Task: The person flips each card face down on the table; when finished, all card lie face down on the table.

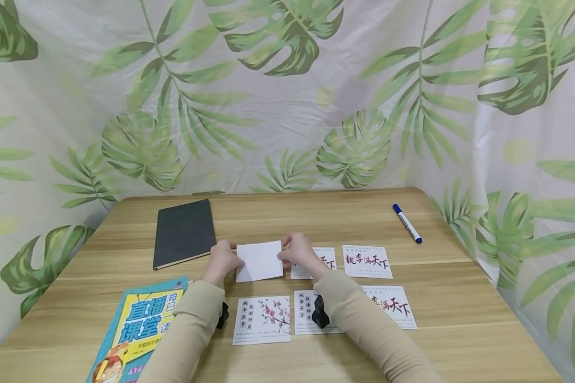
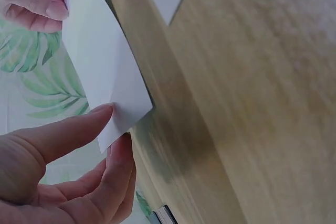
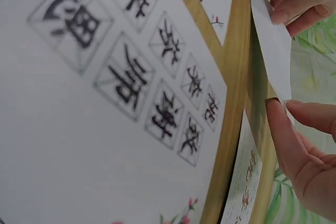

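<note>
Your left hand (image 1: 222, 260) and right hand (image 1: 297, 253) pinch a blank white card (image 1: 259, 260) by its edges above the wooden table (image 1: 460, 319); the wrist views show it lifted, perhaps slightly bowed; printed cards (image 1: 261, 320) lie flat nearby.

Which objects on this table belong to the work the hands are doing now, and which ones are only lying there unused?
In use:
- blank white card, pinched at its edges by the left hand and right hand
- printed cards lying around it on the table, probably the same set

Lying about:
- black notebook
- blue marker
- colourful workbook
</note>
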Demonstrator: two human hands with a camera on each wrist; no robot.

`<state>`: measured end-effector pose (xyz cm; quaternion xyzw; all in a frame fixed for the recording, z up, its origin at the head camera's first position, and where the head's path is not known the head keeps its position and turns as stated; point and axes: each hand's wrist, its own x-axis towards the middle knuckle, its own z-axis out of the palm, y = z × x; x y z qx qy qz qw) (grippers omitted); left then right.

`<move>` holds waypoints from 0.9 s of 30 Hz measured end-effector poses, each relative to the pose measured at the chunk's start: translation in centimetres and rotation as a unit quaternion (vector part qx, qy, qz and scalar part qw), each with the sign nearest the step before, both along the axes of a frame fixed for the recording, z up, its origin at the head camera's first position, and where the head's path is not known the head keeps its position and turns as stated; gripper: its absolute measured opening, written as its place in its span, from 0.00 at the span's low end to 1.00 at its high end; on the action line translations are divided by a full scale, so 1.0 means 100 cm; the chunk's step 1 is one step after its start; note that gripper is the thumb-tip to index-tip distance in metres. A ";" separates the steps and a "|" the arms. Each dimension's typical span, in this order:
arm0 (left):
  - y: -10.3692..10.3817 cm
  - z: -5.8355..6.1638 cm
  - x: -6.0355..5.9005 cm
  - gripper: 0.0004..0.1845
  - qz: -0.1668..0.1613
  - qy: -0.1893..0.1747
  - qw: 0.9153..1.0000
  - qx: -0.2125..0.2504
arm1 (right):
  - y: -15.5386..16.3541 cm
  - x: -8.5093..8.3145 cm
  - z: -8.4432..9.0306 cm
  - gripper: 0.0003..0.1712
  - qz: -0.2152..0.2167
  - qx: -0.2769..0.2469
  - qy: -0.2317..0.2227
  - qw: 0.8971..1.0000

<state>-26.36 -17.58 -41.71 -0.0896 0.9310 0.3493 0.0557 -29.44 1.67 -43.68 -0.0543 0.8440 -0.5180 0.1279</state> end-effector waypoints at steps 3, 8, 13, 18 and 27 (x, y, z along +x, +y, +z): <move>0.001 -0.001 0.000 0.27 0.001 0.005 1.000 -0.007 | -0.002 -0.001 -0.003 0.12 0.011 0.023 0.015 1.000; 0.002 -0.002 0.000 0.23 -0.002 0.017 0.999 -0.028 | -0.003 -0.001 -0.005 0.04 0.042 0.036 0.020 0.998; 0.002 -0.004 0.000 0.19 0.000 0.016 0.999 -0.048 | -0.005 -0.001 -0.005 0.04 0.052 0.045 0.016 0.998; 0.000 -0.005 -0.001 0.15 -0.010 0.023 0.997 -0.070 | -0.006 0.001 -0.003 0.05 0.056 0.064 0.031 0.996; 0.001 -0.002 0.003 0.05 -0.015 0.006 0.997 -0.069 | 0.002 0.005 -0.001 0.03 0.080 0.069 0.052 0.993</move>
